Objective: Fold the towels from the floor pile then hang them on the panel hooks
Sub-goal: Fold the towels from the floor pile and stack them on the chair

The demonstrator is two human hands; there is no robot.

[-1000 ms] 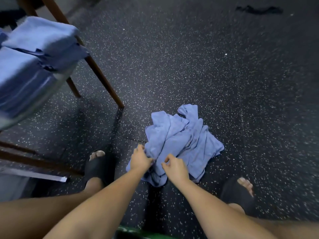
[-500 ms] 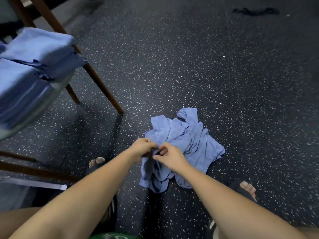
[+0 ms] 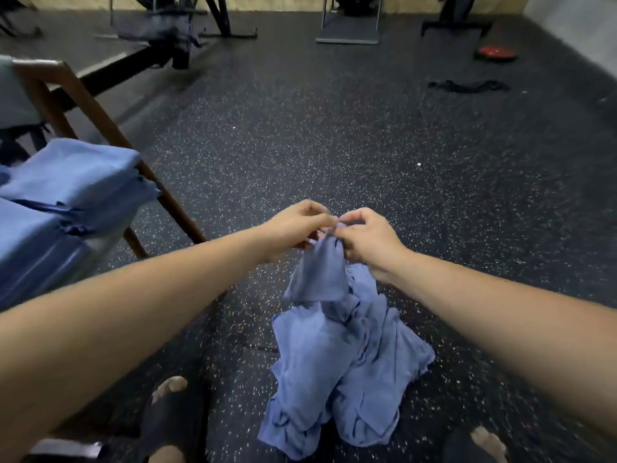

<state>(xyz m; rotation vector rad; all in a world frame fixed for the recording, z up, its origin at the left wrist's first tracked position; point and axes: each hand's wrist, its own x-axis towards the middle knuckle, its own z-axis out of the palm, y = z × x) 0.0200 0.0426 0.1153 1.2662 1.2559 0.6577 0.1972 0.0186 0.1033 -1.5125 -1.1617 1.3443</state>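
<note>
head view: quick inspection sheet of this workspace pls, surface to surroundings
surface: dark speckled floor, no spill seen
job's things: blue towel pile crumpled on the floor; one towel held up above it, lower end hanging onto the pile; folded towels stacked at the left by a wooden frame; panel hooks not in view
clutter: dark strip, red disc and small white scrap on the floor
hands: left hand and right hand both pinch the towel's top edge, close together
cables: nothing seen
surroundings: blurred equipment frames along the far wall; feet in dark sandals beside the pile
</note>
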